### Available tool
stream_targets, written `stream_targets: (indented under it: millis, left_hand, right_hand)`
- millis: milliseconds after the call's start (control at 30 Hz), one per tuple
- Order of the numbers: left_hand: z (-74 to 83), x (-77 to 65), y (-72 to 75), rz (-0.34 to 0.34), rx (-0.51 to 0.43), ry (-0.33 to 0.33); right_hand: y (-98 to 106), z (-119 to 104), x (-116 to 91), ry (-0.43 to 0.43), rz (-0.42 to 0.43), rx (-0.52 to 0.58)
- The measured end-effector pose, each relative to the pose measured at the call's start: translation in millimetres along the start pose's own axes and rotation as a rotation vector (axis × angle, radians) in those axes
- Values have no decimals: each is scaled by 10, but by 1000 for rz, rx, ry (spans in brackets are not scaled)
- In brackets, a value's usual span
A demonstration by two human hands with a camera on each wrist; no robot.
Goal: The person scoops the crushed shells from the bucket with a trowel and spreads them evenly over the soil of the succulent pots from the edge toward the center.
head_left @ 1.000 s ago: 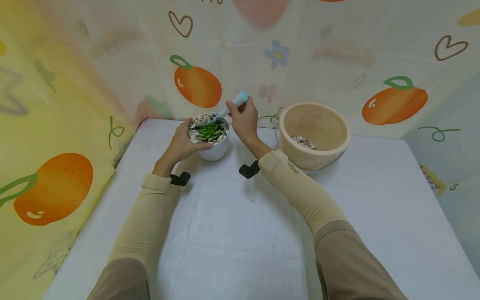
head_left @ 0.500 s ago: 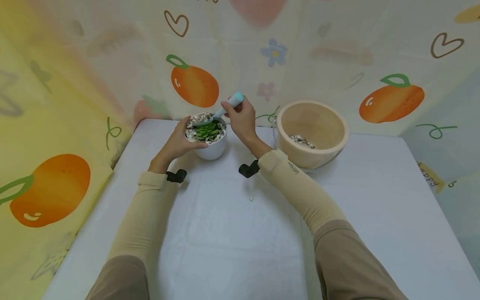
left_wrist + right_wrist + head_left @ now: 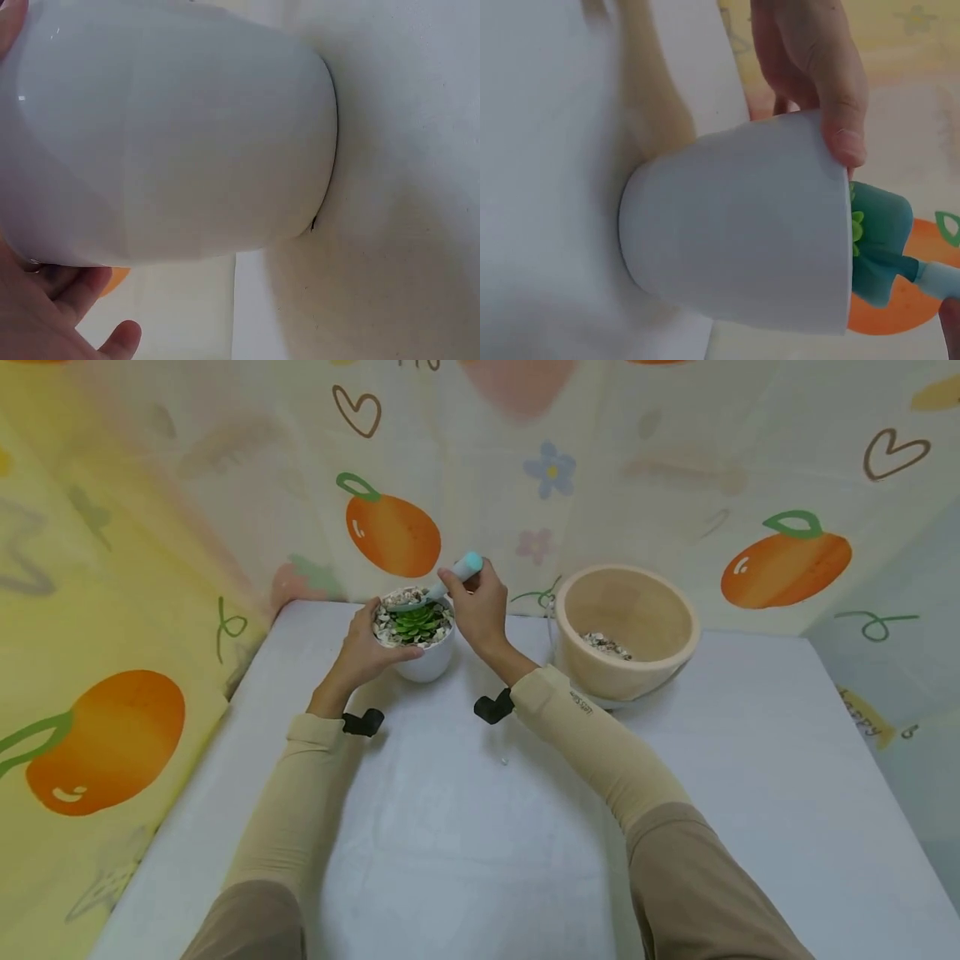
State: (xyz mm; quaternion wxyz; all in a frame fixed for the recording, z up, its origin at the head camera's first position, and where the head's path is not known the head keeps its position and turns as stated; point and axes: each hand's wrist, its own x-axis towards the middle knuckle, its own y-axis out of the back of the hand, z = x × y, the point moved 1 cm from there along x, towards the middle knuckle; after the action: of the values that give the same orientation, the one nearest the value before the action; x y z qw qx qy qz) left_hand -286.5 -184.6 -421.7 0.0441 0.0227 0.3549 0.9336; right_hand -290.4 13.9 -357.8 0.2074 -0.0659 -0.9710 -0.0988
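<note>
A white pot (image 3: 426, 666) stands upright on the table, holding a green succulent (image 3: 417, 623) ringed by pale stone chips (image 3: 386, 628). My left hand (image 3: 363, 650) grips the pot's left side, thumb at the front rim and fingers around its far side. With my right hand (image 3: 482, 610) I hold the light-blue handle of a small trowel (image 3: 455, 577) above the pot. In the right wrist view, the trowel's teal blade (image 3: 881, 232) lies across the pot's mouth beside the leaves. The blade's load cannot be made out clearly.
To the right stands a large beige bowl-shaped container (image 3: 626, 677) with some stone chips (image 3: 606, 646) at its bottom. One small pale chip (image 3: 504, 762) lies on the white table (image 3: 480, 860). A printed fabric backdrop (image 3: 600, 468) rises behind and at the left.
My right hand and the trowel have shifted slightly left and lower over the pot. My left hand keeps its grip on the pot, which stays in place.
</note>
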Motion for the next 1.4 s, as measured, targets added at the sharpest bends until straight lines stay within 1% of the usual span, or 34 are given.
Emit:
stream_targets:
  millis: [100,200,300,400,467,633,733,967,1133,1200,1300,1400]
  left_hand:
    - [41,15,64,-18,22,3]
    - [58,59,139,-60,40,14]
    - [40,107,175,-110,32,16]
    - [9,133,172,-135,1,4]
    - [-3,130,164,-139,-17,4]
    - [-3,112,134,-118,-31,8]
    - [9,102,114,-103,-19,7]
    - [31,81,80,-94,40,36]
    - [58,51,66,-70,75,42]
    - [67,42,66,-69,87,45]
    - [71,43,87,-86,113,53]
    - [63,64,129,-123,112,40]
  right_hand:
    - [-5,-26,23,20,-5,-6]
    - [3,-60,47,13,-19,-3]
    - [44,-205,13,-21,-56,3]
    - [74,-342,-38,-45,-88,4]
    - [83,-399,-69,-53,-93,-8]
    - [82,-405,-95,-51,-64,3]
    - [88,-414,-111,-43,-52,27]
    - [125,-465,-143,-17,-31,22]
    - [128,-428,-131,17,-17,32]
    - [112,-340,-105,28,-17,46]
    - [77,-196,-66,30,-23,61]
    - [44,-88,-39,38,-34,47]
